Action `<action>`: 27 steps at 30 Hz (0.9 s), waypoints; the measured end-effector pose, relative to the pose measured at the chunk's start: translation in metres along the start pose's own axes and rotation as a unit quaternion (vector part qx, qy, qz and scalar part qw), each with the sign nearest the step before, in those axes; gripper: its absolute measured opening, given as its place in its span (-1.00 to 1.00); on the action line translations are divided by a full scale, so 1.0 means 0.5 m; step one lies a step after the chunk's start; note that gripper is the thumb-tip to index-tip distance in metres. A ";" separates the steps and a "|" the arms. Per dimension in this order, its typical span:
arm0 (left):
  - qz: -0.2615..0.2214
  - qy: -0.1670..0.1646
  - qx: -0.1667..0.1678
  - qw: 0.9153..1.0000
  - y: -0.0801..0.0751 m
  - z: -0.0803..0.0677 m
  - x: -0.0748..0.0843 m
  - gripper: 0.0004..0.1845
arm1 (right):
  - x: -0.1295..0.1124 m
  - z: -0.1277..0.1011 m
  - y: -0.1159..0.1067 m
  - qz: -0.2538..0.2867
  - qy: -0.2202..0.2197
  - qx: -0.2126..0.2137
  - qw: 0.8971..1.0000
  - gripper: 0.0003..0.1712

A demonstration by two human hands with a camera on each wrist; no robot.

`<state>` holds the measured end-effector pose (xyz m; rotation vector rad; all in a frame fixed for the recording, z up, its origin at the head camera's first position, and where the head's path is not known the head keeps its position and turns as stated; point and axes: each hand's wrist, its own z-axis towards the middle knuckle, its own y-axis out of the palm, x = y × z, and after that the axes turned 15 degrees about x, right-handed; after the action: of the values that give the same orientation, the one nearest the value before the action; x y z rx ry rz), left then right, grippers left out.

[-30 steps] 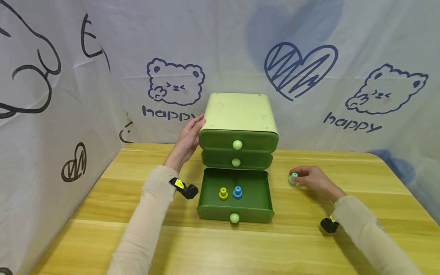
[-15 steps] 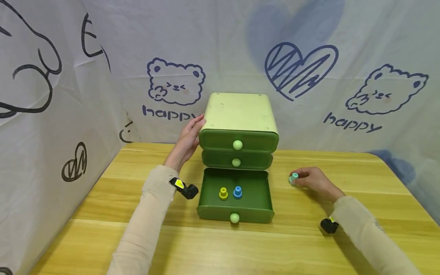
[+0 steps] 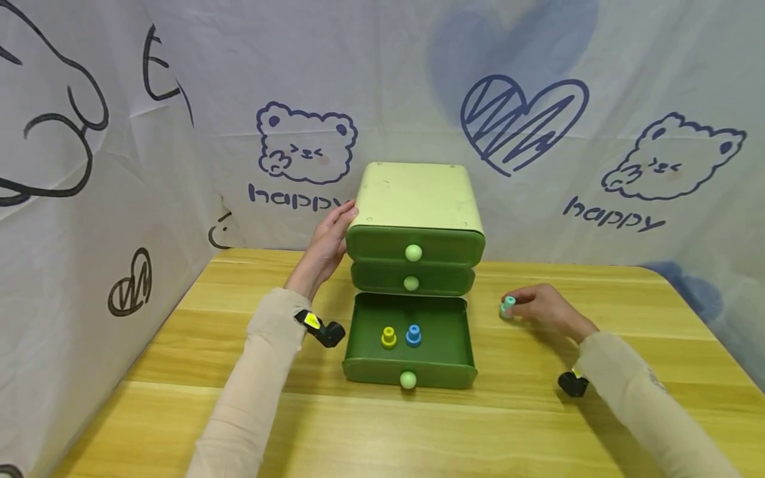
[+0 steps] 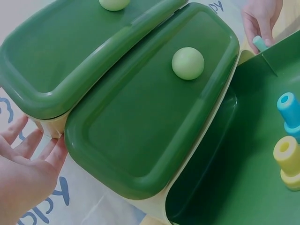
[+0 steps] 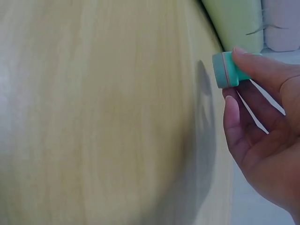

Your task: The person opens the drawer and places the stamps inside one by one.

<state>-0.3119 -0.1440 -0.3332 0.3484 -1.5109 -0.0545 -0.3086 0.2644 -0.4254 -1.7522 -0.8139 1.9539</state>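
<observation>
A green three-drawer cabinet [image 3: 415,199] stands at the back middle of the wooden table [image 3: 179,372]. Its bottom drawer [image 3: 442,328] is pulled out and holds a yellow peg [image 3: 388,337] and a blue peg [image 3: 413,334]. My left hand [image 3: 327,242] rests flat with straight fingers against the cabinet's left side [image 4: 51,129]. My right hand [image 3: 538,307] is to the right of the drawer and pinches a small teal peg [image 3: 507,306] [image 5: 227,69] in its fingertips, lifted just above the table.
White cloth walls with bear and heart drawings [image 3: 520,126] close in the back and the left side. The two upper drawers [image 4: 140,117] are closed, each with a pale round knob [image 3: 413,252]. Bare tabletop lies in front and to the right.
My right hand has lifted the teal peg slightly and shifted it a little toward the cabinet. The left hand and the drawer have stayed put.
</observation>
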 end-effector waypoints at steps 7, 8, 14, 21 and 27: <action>-0.005 0.000 0.004 1.000 0.000 -0.002 -0.001 -0.37 | -0.008 0.000 0.001 -0.007 0.003 -0.005 1.000 -0.50; -0.004 -0.001 0.004 1.000 0.001 -0.001 -0.001 -0.37 | -0.009 0.000 0.001 -0.008 0.003 -0.006 1.000 -0.50; -0.004 0.001 0.001 1.000 0.002 -0.001 0.000 -0.37 | -0.019 -0.002 0.002 -0.016 -0.028 -0.009 0.999 -0.56; 0.003 -0.001 -0.003 1.000 -0.001 0.000 0.002 -0.36 | -0.051 -0.011 0.011 -0.020 -0.068 -0.018 0.997 -0.60; 0.014 -0.003 -0.005 1.000 -0.002 0.002 0.003 -0.35 | -0.076 -0.017 0.019 -0.021 -0.088 -0.026 0.996 -0.59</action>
<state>-0.3127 -0.1456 -0.3317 0.3188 -1.5216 -0.0409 -0.2942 0.2344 -0.4029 -1.5938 -0.9617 2.0994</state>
